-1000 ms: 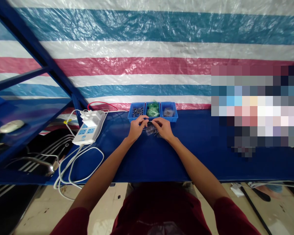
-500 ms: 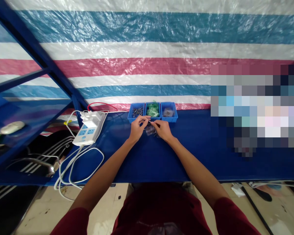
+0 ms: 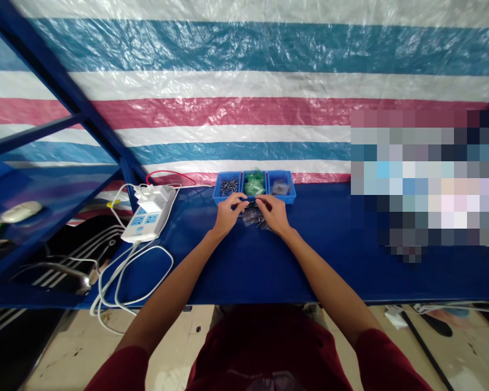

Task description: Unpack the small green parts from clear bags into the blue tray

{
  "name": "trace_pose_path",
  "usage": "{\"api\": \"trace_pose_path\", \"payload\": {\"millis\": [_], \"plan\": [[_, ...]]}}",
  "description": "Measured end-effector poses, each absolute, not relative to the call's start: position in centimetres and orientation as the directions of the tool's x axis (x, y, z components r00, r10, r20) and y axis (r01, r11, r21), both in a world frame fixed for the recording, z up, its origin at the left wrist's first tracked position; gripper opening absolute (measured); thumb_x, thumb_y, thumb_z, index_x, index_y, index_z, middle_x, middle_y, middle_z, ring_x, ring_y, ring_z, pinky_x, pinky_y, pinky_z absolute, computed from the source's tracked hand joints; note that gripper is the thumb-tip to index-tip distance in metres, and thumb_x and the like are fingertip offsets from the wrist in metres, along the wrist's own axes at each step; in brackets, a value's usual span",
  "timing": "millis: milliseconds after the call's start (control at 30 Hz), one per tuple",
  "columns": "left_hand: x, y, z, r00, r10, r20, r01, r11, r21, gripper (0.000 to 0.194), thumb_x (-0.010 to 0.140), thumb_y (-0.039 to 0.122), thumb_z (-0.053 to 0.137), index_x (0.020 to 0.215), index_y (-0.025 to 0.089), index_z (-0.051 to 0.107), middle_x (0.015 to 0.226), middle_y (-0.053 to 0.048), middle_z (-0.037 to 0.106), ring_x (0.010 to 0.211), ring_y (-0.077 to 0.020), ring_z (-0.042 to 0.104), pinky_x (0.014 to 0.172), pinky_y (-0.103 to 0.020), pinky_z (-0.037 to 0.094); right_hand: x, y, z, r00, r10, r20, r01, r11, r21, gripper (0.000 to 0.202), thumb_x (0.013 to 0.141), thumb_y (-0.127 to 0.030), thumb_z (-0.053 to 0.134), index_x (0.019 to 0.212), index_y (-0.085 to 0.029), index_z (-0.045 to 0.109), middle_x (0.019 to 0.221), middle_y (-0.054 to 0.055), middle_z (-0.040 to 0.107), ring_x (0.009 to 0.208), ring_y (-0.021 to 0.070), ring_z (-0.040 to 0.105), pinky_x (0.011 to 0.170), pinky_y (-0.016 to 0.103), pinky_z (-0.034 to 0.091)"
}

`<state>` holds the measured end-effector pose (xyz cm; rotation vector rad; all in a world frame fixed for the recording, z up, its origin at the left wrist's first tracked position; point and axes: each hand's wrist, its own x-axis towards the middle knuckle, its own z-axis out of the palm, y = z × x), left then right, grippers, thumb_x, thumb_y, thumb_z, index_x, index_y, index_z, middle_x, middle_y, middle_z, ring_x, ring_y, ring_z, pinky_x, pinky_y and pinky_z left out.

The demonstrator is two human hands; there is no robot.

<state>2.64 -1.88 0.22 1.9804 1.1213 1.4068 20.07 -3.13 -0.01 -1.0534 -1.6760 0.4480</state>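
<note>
Just in front of the blue bins, my left hand (image 3: 227,213) curls its thumb and fingers together at a small dark piece, too small to name. Facing it from the other side, my right hand (image 3: 274,213) has its fingertips closed at the same spot. Below the fingertips, small clear plastic bags (image 3: 250,217) lie on the table with thin metal pieces among them, partly covered by my right hand. Beyond my left hand is a blue bin (image 3: 215,194) of screw-like metal pieces (image 3: 229,187). The middle bin holds green plastic bags (image 3: 254,183), the right one clear bags (image 3: 280,187).
On the left of the blue table (image 3: 248,271) sits a white power strip (image 3: 140,228) with plugged-in adapters and looped white cable (image 3: 173,260). A striped plastic sheet (image 3: 236,111) hangs behind. A blue metal frame (image 3: 81,117) stands at left; a blurred-out area covers the right.
My fingertips have shifted slightly, and my right fingers have lifted a little and show more curl. More of the clear bags and metal pieces now shows beneath. The bins stay put.
</note>
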Motion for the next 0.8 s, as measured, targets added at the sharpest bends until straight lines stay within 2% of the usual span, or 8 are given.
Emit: {"api": "trace_pose_path", "payload": {"millis": [133,267,433,567,667,733,800], "plan": [[2.5,-1.9,0.3,0.141,0.850,0.508,0.325,-0.524,0.787,0.026,0.085,0.042,0.065,0.095,0.018,0.064,0.054,0.006,0.060,0.049,-0.0094,0.053,0.056,-0.020,0.043,19.8,-3.0,-0.4,-0.142,0.796,0.588,0.416,0.587,-0.694,0.032,0.093,-0.042,0.051,0.083,-0.019,0.071,0.080,0.005,0.070,0.070,0.0167,0.061,0.069,0.028,0.048],[2.5,-2.1,0.5,0.152,0.860,0.488,0.320,-0.510,0.798,0.028,0.083,0.042,0.066,0.097,0.018,0.065,0.053,0.006,0.060,0.048,-0.0090,0.053,0.056,-0.020,0.044,19.8,-2.9,-0.7,-0.155,0.788,0.596,0.395,0.603,-0.694,0.030,0.092,-0.042,0.052,0.085,-0.019,0.071,0.081,0.005,0.070,0.069,0.0164,0.061,0.068,0.028,0.047],[2.8,-2.2,0.7,0.153,0.835,0.529,0.269,-0.551,0.790,0.026,0.086,0.041,0.063,0.091,0.017,0.070,0.069,-0.001,0.069,0.056,-0.0116,0.061,0.058,-0.023,0.049,19.9,-2.9,-0.6,-0.084,0.794,0.602,0.372,0.586,-0.720,0.032,0.092,-0.044,0.052,0.084,-0.020,0.072,0.084,0.006,0.072,0.073,0.0184,0.064,0.071,0.030,0.049],[2.1,-1.9,2.5,0.014,0.702,0.712,0.421,-0.650,0.633,0.026,0.092,0.037,0.056,0.091,0.018,0.073,0.080,-0.004,0.073,0.067,-0.0142,0.066,0.070,-0.027,0.053,19.9,-3.0,-0.3,-0.042,0.817,0.575,0.378,0.546,-0.748,0.035,0.093,-0.045,0.049,0.089,-0.019,0.072,0.082,0.005,0.072,0.070,0.0183,0.064,0.069,0.030,0.048],[1.0,-1.0,4.5,-0.115,0.565,0.817,0.629,-0.596,0.500,0.030,0.096,0.036,0.048,0.099,0.017,0.071,0.094,-0.007,0.074,0.089,-0.0192,0.068,0.088,-0.033,0.050,19.9,-3.1,-0.2,-0.045,0.825,0.564,0.399,0.532,-0.747,0.037,0.095,-0.044,0.045,0.091,-0.018,0.071,0.076,0.004,0.070,0.063,0.0166,0.061,0.065,0.028,0.046],[0.5,-0.3,5.5,-0.004,0.617,0.787,0.753,-0.516,0.408,0.031,0.096,0.037,0.048,0.102,0.017,0.070,0.098,-0.009,0.073,0.095,-0.0225,0.066,0.092,-0.037,0.047,19.9,-3.1,-0.2,-0.047,0.826,0.562,0.416,0.528,-0.741,0.037,0.095,-0.044,0.045,0.090,-0.018,0.071,0.076,0.004,0.070,0.063,0.0164,0.060,0.065,0.028,0.045],[0.5,0.0,6.1,0.110,0.712,0.693,0.844,-0.435,0.313,0.029,0.095,0.036,0.050,0.104,0.016,0.068,0.101,-0.011,0.071,0.098,-0.0250,0.063,0.092,-0.039,0.045,19.9,-3.1,-0.2,-0.052,0.827,0.560,0.429,0.525,-0.735,0.036,0.094,-0.044,0.046,0.089,-0.018,0.070,0.076,0.004,0.070,0.064,0.0169,0.061,0.066,0.028,0.046]]}}
